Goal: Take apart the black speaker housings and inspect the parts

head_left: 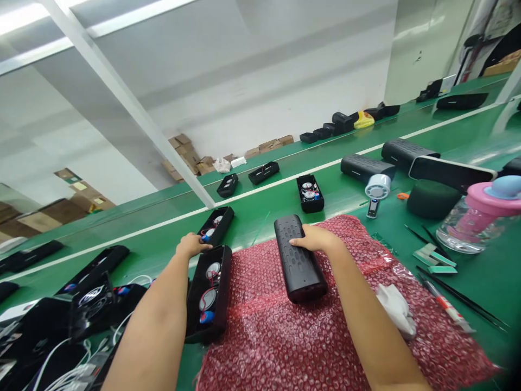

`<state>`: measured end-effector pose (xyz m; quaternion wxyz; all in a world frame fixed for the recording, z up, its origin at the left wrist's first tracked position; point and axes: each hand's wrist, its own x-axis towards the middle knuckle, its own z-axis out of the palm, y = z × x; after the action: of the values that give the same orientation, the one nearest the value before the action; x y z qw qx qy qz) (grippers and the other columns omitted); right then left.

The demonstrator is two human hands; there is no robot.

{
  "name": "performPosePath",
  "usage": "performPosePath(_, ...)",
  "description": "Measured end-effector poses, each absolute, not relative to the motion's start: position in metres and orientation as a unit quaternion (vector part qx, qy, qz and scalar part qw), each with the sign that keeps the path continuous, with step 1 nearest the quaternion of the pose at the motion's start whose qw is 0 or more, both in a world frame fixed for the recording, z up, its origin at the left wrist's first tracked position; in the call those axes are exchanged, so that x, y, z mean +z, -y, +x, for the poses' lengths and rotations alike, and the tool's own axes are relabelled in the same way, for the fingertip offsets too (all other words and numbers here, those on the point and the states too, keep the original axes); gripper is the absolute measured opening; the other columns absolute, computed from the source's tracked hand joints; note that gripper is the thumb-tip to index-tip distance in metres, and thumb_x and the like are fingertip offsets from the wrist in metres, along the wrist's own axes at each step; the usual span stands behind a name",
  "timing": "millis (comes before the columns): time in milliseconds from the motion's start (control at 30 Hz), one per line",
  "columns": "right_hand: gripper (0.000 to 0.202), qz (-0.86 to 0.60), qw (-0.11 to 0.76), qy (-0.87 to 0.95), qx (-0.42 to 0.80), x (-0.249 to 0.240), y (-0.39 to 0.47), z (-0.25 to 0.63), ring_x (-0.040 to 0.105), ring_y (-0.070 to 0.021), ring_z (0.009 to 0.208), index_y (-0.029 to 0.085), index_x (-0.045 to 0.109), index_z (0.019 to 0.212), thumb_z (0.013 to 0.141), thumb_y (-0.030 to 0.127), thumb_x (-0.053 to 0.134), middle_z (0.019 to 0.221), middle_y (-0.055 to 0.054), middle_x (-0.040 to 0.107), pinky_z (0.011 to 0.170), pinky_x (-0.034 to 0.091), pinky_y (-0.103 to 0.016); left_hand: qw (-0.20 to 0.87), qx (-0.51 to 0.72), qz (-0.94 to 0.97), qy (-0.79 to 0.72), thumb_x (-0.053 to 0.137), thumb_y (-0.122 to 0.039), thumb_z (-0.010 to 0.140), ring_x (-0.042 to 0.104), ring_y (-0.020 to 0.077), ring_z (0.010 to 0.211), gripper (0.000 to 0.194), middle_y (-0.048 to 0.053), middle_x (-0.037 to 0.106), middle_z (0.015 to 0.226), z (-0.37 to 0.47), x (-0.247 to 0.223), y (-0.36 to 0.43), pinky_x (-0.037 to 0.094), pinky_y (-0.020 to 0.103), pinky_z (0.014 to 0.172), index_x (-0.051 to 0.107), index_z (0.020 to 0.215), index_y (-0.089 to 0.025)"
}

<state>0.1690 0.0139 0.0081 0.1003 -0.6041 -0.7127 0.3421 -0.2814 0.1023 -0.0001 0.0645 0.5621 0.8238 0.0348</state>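
Observation:
My right hand (pixel 315 239) rests on the far end of a closed black speaker (pixel 299 260) that lies on a sheet of red bubble wrap (pixel 293 331). My left hand (pixel 191 244) reaches to the near end of an open speaker half (pixel 217 224) on the green belt, gripping its edge. Just below that hand lies another open speaker shell (pixel 209 293) with round drivers and a blue battery inside, at the bubble wrap's left edge.
More open shells (pixel 310 193) and closed speakers (pixel 366 165) lie along the green conveyor (pixel 142 239). At right stand a pink-capped clear bottle (pixel 474 220), a small fan (pixel 376 190), tweezers and a white cloth (pixel 396 309). Black parts and white wires pile at lower left.

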Motion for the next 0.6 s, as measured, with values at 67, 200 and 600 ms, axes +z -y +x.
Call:
performPosePath(67,0.060,-0.607,0.097,0.711,0.342,0.009,-0.013,0.169,0.062,-0.0325,0.121,0.008,0.058,0.130,0.090,0.051,0.063,0.135,-0.021,0.062,0.097,0.048,-0.036,0.060,0.051,0.554,-0.829,0.068,-0.038,0.088,0.063,0.0212,0.104,0.027,0.007,0.067,0.107,-0.276,0.008,-0.109,0.052,0.043,0.094,0.066,0.098,-0.014)
performPosePath(200,0.062,-0.609,0.092,0.712,0.337,0.009,-0.013,0.168,0.062,-0.0336,0.121,0.006,0.057,0.132,0.090,0.051,0.063,0.135,-0.022,0.061,0.096,0.048,-0.036,0.036,0.151,0.525,-0.837,0.057,-0.046,0.094,0.065,0.0178,0.089,0.036,0.007,0.066,0.102,-0.249,0.032,-0.132,0.056,0.037,0.081,0.063,0.109,-0.013)
performPosePath(600,0.069,-0.615,0.083,0.722,0.305,0.016,-0.012,0.166,0.063,-0.0314,0.122,0.007,0.058,0.132,0.087,0.059,0.064,0.135,-0.022,0.062,0.099,0.051,-0.037,-0.001,0.224,0.654,-0.723,0.070,-0.043,0.059,0.063,0.0326,0.096,0.030,0.005,0.064,0.084,-0.141,0.068,-0.075,0.049,0.041,0.086,0.056,0.076,-0.022)
